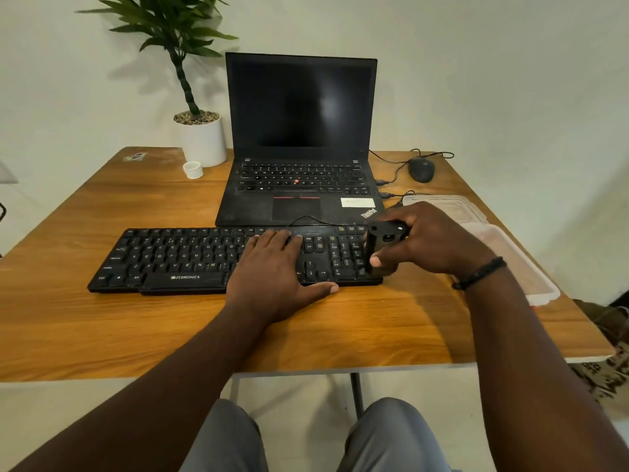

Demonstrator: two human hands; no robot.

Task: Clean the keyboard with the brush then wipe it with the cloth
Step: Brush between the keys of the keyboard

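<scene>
A black Zebronics keyboard lies on the wooden table in front of a laptop. My left hand rests flat on the keyboard's right-middle keys, fingers spread, thumb on the table at the front edge. My right hand grips a black block-shaped brush held against the keyboard's right end, over the number pad. Its bristles are hidden. No cloth is visible.
An open black laptop stands behind the keyboard. A potted plant and small white cup sit at the back left, a wired mouse at the back right. Clear plastic containers lie by the right edge.
</scene>
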